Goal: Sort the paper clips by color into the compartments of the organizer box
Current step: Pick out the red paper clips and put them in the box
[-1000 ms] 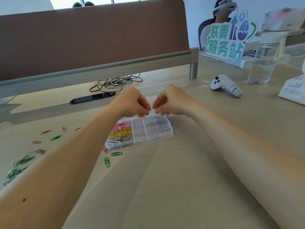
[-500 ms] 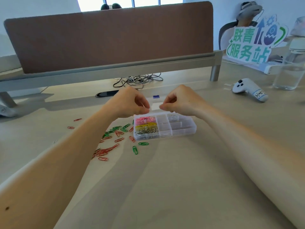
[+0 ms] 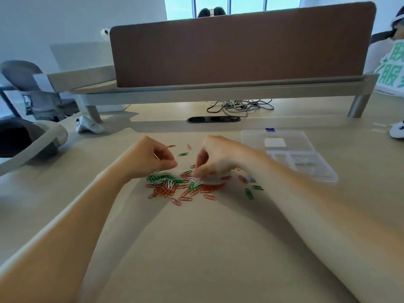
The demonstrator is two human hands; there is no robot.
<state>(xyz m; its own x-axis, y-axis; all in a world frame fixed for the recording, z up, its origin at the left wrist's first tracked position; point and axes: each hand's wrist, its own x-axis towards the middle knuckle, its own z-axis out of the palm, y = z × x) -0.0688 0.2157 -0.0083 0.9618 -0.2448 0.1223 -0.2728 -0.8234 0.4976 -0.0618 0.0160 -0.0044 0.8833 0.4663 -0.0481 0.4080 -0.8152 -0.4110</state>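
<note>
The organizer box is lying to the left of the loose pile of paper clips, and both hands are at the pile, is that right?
Not quite. The head view shows the organizer box to the right of the pile of paper clips, not the left. The left hand and right hand are indeed at the pile.
</note>
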